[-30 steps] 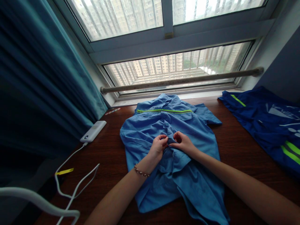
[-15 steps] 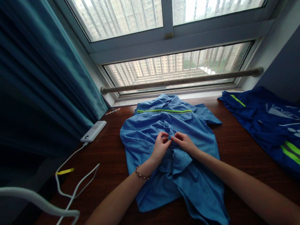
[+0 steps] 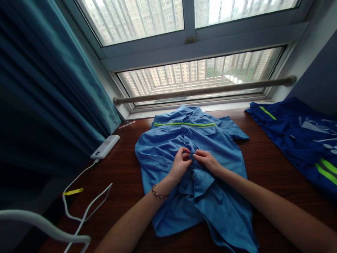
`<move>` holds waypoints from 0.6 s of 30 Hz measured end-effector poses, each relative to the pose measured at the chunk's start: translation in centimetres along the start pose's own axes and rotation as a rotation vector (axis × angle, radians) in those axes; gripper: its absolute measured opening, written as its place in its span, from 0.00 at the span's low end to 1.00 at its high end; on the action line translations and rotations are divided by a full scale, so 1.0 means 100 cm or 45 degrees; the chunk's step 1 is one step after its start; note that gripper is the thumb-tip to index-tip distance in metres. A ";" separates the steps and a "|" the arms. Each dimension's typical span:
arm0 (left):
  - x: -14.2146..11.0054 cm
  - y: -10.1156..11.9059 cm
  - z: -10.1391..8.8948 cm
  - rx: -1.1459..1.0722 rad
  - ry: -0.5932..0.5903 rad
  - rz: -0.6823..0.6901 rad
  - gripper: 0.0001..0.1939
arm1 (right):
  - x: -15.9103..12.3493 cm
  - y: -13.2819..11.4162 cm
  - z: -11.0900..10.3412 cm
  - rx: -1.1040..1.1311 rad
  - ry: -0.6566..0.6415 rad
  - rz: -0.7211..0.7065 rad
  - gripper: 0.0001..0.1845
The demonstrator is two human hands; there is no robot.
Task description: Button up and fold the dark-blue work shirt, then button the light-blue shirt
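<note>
A light blue shirt (image 3: 163, 147) with a yellow-green stripe across the chest lies front up on the dark wooden table (image 3: 123, 175), collar toward the window. My left hand (image 3: 181, 162), a bead bracelet on its wrist, pinches the shirt's front edge at mid-chest. My right hand (image 3: 207, 160) pinches the opposite front edge right beside it, fingertips almost meeting. Both hands are closed on the cloth just below a fastened button. The lower part of the shirt front lies rumpled and apart between my forearms.
A darker blue garment (image 3: 297, 137) with yellow-green stripes lies at the right. A white power bank (image 3: 105, 147) sits at the left with white cables (image 3: 84, 207) trailing toward me. A teal curtain (image 3: 47, 88) hangs left; a window and metal rail (image 3: 202, 90) run behind.
Both hands have moved slightly up the shirt front and drawn closer together, bringing the two front edges against each other.
</note>
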State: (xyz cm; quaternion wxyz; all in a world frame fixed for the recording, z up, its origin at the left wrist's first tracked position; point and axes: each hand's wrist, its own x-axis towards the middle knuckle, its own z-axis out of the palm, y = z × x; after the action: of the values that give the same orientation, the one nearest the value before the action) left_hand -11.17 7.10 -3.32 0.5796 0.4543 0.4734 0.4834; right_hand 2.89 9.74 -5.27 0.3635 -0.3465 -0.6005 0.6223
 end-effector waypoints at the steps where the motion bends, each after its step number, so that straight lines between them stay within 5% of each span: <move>1: 0.000 0.000 0.000 0.003 -0.001 -0.007 0.18 | 0.000 0.000 0.000 0.024 -0.001 0.021 0.20; 5: 0.002 -0.002 0.001 0.019 0.008 -0.036 0.18 | 0.000 0.004 0.001 0.016 0.023 0.055 0.21; 13: -0.001 0.002 0.002 0.027 0.046 -0.070 0.19 | -0.002 0.008 0.002 -0.385 0.166 -0.227 0.21; 18: -0.002 0.005 0.005 -0.068 0.045 -0.127 0.21 | -0.001 0.007 0.000 -0.384 0.188 -0.226 0.20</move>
State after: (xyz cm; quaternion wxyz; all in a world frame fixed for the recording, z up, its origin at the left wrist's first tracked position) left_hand -10.75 6.88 -2.70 0.6064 0.4058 0.4926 0.4743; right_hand 2.95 9.62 -5.94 0.4042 -0.3874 -0.6868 0.4635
